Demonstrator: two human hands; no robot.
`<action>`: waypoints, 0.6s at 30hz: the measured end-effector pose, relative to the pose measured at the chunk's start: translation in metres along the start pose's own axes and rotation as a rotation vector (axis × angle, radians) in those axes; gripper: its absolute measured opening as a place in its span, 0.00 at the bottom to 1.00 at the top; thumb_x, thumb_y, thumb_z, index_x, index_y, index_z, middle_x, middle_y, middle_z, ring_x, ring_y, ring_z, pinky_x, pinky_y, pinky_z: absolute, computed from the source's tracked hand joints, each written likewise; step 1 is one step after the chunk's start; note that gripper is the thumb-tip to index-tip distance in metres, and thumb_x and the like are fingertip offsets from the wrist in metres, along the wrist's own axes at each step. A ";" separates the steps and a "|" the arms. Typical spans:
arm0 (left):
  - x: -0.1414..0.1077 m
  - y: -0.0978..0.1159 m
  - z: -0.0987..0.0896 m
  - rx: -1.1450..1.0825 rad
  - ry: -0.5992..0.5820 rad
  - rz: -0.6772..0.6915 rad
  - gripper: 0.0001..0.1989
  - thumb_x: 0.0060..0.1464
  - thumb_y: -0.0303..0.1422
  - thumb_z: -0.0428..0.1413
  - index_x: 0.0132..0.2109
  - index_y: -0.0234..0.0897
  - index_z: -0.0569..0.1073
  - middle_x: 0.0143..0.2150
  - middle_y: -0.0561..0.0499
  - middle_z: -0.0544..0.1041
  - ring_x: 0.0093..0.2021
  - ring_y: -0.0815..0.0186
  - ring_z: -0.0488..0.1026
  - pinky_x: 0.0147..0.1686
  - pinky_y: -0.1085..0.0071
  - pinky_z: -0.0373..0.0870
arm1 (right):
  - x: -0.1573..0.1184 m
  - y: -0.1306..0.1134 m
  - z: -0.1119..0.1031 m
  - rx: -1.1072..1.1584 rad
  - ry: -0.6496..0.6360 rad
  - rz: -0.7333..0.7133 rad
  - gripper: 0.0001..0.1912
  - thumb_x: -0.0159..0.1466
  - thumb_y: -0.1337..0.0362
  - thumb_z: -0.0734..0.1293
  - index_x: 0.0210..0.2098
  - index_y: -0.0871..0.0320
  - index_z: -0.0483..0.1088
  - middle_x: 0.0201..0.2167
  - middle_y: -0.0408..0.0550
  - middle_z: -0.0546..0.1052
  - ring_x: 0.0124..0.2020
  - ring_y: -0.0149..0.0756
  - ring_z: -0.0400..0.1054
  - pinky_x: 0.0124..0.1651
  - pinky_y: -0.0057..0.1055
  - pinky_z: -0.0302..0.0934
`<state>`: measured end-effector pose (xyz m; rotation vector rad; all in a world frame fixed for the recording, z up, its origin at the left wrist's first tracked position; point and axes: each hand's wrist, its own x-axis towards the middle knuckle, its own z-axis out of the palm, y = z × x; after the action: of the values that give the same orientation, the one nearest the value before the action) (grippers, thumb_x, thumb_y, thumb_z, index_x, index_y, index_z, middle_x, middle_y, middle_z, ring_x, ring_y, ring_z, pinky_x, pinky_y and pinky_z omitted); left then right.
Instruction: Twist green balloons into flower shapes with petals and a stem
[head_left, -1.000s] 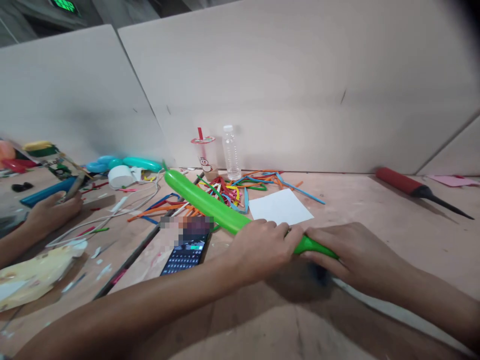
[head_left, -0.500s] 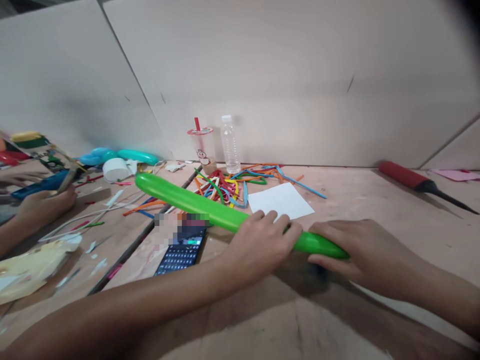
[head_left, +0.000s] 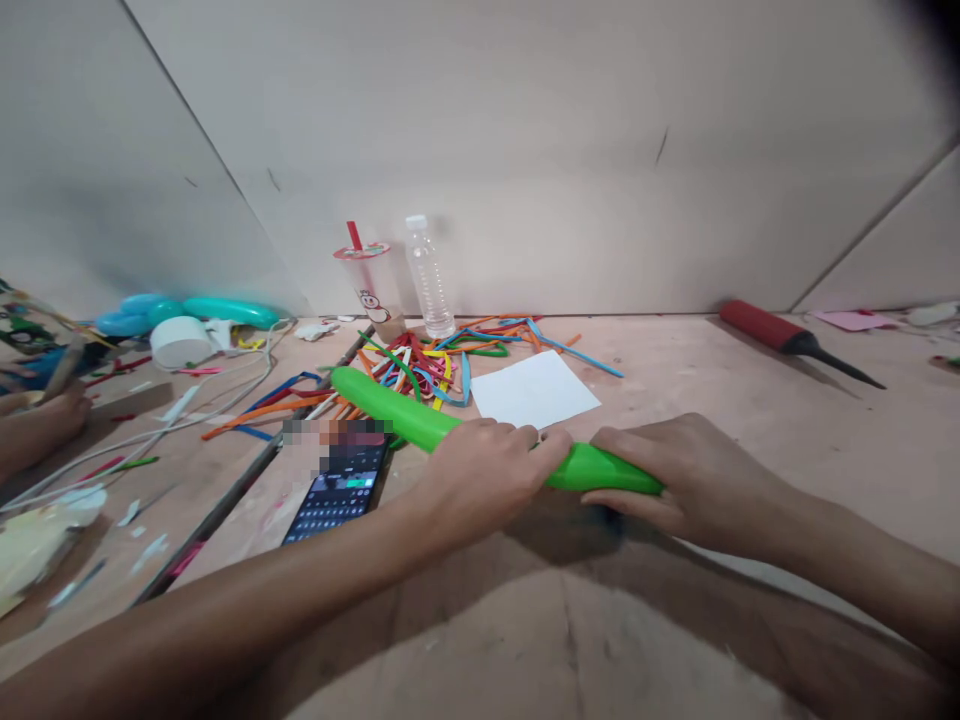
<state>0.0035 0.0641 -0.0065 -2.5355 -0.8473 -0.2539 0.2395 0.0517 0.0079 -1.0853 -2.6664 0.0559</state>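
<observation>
A long inflated green balloon (head_left: 405, 411) slants across the middle of the head view, its rounded end up at the left. My left hand (head_left: 491, 465) is wrapped round its middle part. At its right end, my right hand (head_left: 675, 470) grips the balloon between thumb and fingers. Behind it lies a heap of uninflated coloured balloons (head_left: 420, 365), beside a white sheet of paper (head_left: 534, 390). Below the balloon's left end rests a phone (head_left: 337, 490) with its screen lit.
A lidded cup (head_left: 371, 290) and a clear bottle (head_left: 430, 280) stand by the wall. A red hand pump (head_left: 769, 328) lies right. Further left are blue balloons (head_left: 225, 310), a white roll (head_left: 180, 343), cables and another person's hand (head_left: 56, 415).
The view has shifted to the right, so objects sit further left. My left hand has slid along the balloon toward its rounded end, and less of the balloon extends beyond it.
</observation>
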 end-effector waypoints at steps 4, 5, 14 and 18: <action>-0.002 -0.002 -0.004 -0.003 0.080 0.091 0.01 0.62 0.29 0.51 0.40 0.39 0.67 0.26 0.55 0.76 0.24 0.62 0.75 0.21 0.68 0.63 | -0.003 -0.002 0.005 0.061 0.006 -0.038 0.09 0.69 0.67 0.59 0.37 0.57 0.71 0.27 0.44 0.78 0.26 0.35 0.70 0.29 0.28 0.51; -0.002 -0.001 -0.005 -0.003 0.093 0.104 0.03 0.63 0.28 0.50 0.39 0.39 0.67 0.25 0.55 0.75 0.24 0.63 0.75 0.21 0.69 0.63 | -0.003 -0.003 0.006 0.057 0.004 -0.044 0.11 0.69 0.69 0.57 0.37 0.57 0.70 0.26 0.43 0.77 0.25 0.34 0.69 0.28 0.28 0.51; 0.005 0.004 -0.011 -0.032 0.105 0.067 0.04 0.63 0.32 0.54 0.39 0.38 0.68 0.33 0.50 0.77 0.36 0.58 0.75 0.29 0.65 0.68 | 0.001 -0.010 -0.004 -0.056 -0.022 -0.047 0.13 0.72 0.56 0.60 0.37 0.56 0.72 0.33 0.47 0.80 0.32 0.39 0.73 0.33 0.32 0.55; 0.004 -0.011 -0.014 -0.031 0.073 -0.108 0.06 0.58 0.32 0.57 0.42 0.37 0.70 0.37 0.49 0.78 0.38 0.57 0.75 0.32 0.64 0.68 | 0.001 0.002 -0.017 -0.139 0.002 0.034 0.17 0.69 0.48 0.63 0.38 0.55 0.71 0.34 0.48 0.80 0.34 0.43 0.74 0.33 0.33 0.54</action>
<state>-0.0002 0.0678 0.0108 -2.4957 -0.9599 -0.3941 0.2445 0.0524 0.0241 -1.1710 -2.6836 -0.1265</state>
